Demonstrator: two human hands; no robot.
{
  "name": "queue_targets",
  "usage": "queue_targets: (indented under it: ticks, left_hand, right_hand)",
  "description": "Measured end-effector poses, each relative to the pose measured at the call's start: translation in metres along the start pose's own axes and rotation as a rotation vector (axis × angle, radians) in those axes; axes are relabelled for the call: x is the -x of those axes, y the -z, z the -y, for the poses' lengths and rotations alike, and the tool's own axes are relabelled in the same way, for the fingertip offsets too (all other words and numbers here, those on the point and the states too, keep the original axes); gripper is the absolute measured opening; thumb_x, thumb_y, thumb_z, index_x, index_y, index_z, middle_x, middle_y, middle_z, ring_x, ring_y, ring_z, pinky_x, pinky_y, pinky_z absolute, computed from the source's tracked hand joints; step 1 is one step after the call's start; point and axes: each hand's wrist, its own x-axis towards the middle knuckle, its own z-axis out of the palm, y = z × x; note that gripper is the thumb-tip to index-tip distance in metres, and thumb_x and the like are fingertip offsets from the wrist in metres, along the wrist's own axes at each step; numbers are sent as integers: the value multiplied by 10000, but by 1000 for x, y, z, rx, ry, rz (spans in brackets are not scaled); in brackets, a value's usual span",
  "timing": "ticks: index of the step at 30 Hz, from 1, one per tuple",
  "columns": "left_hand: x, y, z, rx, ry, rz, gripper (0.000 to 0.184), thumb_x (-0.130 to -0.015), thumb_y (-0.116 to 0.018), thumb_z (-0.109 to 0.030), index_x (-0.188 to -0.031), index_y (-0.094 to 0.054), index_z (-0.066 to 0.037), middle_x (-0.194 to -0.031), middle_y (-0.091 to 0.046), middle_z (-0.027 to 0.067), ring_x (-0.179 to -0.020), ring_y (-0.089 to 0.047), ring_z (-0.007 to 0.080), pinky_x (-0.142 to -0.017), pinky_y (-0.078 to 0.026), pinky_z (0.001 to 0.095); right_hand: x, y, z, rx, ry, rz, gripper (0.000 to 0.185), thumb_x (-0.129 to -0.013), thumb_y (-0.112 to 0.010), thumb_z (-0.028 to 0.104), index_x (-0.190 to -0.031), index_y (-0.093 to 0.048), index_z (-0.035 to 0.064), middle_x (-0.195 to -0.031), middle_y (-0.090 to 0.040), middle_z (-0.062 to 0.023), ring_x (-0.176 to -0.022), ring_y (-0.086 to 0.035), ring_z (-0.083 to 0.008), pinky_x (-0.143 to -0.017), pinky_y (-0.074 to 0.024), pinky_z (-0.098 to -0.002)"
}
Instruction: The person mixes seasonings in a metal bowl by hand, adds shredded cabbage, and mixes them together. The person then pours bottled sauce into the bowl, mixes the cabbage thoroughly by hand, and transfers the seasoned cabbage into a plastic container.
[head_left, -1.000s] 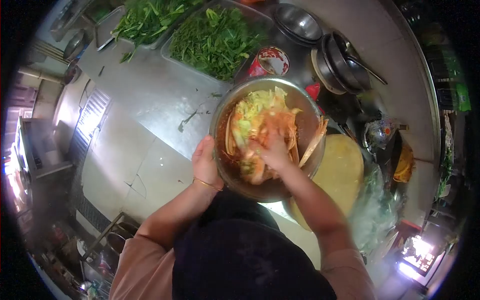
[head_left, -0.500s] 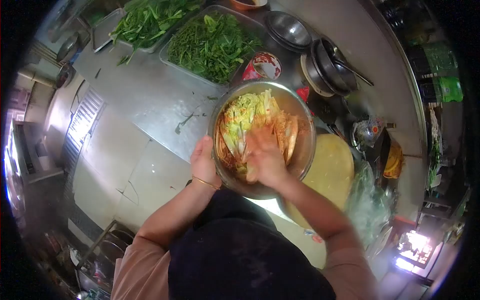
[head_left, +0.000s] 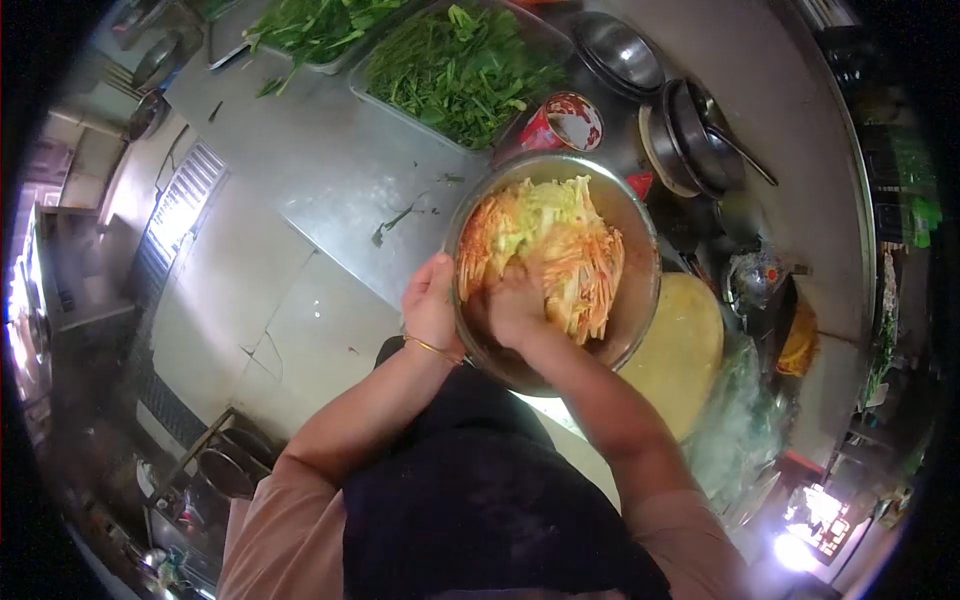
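At the left, the large round steel bowl (head_left: 638, 300) was braced only at its outer left wall by the left hand (head_left: 430, 305), whose fingers were pressed together; whether the rim was pinched could not be told. With its support hidden, the bowl could have been slid or tipped if uneven pressure had been applied inside. The right hand (head_left: 515, 310) was lowered into the bowl, against pale green and orange-red coated shredded-looking leaves (head_left: 585, 270); its fingertips were buried and blurred, so their spread could not be judged. Leaves could have been torn by hard pressing, or spilled if pushed over the right side. Beyond, from left to right, long green stalks (head_left: 320, 30) and a clear rectangular tub of chopped greens (head_left: 460, 75) were set on the grey metal table (head_left: 340, 150). Reach past the far rim was hindered by an open red-and-white can (head_left: 575, 122), a shiny metal bowl (head_left: 620, 52) and dark round pans (head_left: 705, 145); the right side was crowded by a yellowish round board (head_left: 685, 320) and crumpled clear plastic (head_left: 735, 420).
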Motion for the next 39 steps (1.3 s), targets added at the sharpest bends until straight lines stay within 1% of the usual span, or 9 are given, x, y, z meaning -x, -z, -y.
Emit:
queue_targets:
  ticks: [1, 4, 8, 12, 16, 19, 23, 29, 39]
  left_hand:
    - [2, -1, -3, -18, -1, -10, 244, -982, -567, -221, -1106, -618, -18, -1023, -668, 76, -894, -640, 184, -796, -540, 337]
    - [4, 5, -3, -33, 34, 25, 233, -982, -566, -224, -1104, -622, -34, -1034, -667, 69, -909, -636, 176, -810, -535, 333]
    - [7, 6, 12, 23, 38, 1, 221, -983, -565, -231, -1100, -626, -54, -1041, -667, 58, -921, -632, 165, -820, -533, 329]
    - [8, 9, 7, 0, 46, 49, 229, -983, -566, -239, -1099, -626, -52, -1040, -671, 57, -915, -640, 165, -815, -536, 328]
    - [12, 9, 2, -23, 55, 69, 239, -988, -555, -241, -1093, -626, -39, -1048, -672, 65, -910, -646, 169, -814, -540, 326]
    - [12, 8, 3, -18, 41, 94, 244, -993, -543, -240, -1093, -622, -32, -1049, -672, 70, -910, -649, 173, -813, -543, 327]
    - [13, 1, 4, 1, 33, 53, 242, -1000, -523, -230, -1114, -601, -32, -1054, -668, 80, -916, -650, 186, -816, -545, 336]
    - [21, 1, 0, -10, 39, 59, 237, -999, -518, -222, -1135, -577, -37, -1074, -654, 92, -940, -642, 207, -843, -537, 355]
    - [16, 6, 0, -20, 37, -7, 252, -995, -526, -218, -1163, -570, -35, -1095, -644, 86, -991, -624, 218, -873, -524, 370]
  right_hand:
    - [0, -20, 6, 35, 45, -88, 573, -872, -536, 418, -1367, -485, 136, -1196, -582, -207, -1271, -452, -325, -1175, -108, -486]
    - [15, 66, -31, -59, 186, 453, 612, -936, -443, 394, -1483, -336, 142, -1404, -441, -252, -1428, -255, -320, -1180, 60, -499]
    - [11, 35, -47, 77, 81, 148, 593, -946, -417, 370, -1478, -341, 120, -1395, -444, -254, -1430, -242, -333, -1174, 79, -512]
    - [15, 35, -24, 1, 245, 385, 505, -869, -504, 255, -1321, -528, 31, -1372, -467, -254, -1415, -278, -348, -1172, 55, -538]
    - [38, 79, -59, -151, 283, -5, 530, -854, -546, 259, -1332, -517, 33, -1352, -481, -256, -1329, -383, -403, -1157, -95, -577]
    - [31, 72, -103, -337, -118, -266, 689, -867, -580, 410, -1423, -410, 42, -1403, -430, -259, -1317, -371, -423, -1124, -187, -575]
    - [1, 32, -87, -407, -533, 6, 1000, -803, -545, 694, -1507, -237, 54, -1504, -280, -263, -1385, -256, -420, -1121, -194, -539]
    - [6, 36, -60, -227, -161, 2, 829, -907, -448, 580, -1511, -231, 56, -1548, -219, -226, -1462, -110, -345, -1132, -78, -582]
    - [7, 49, -49, -13, -35, 307, 750, -943, -387, 543, -1461, -327, 4, -1563, -212, -196, -1474, -108, -285, -1143, 42, -573]
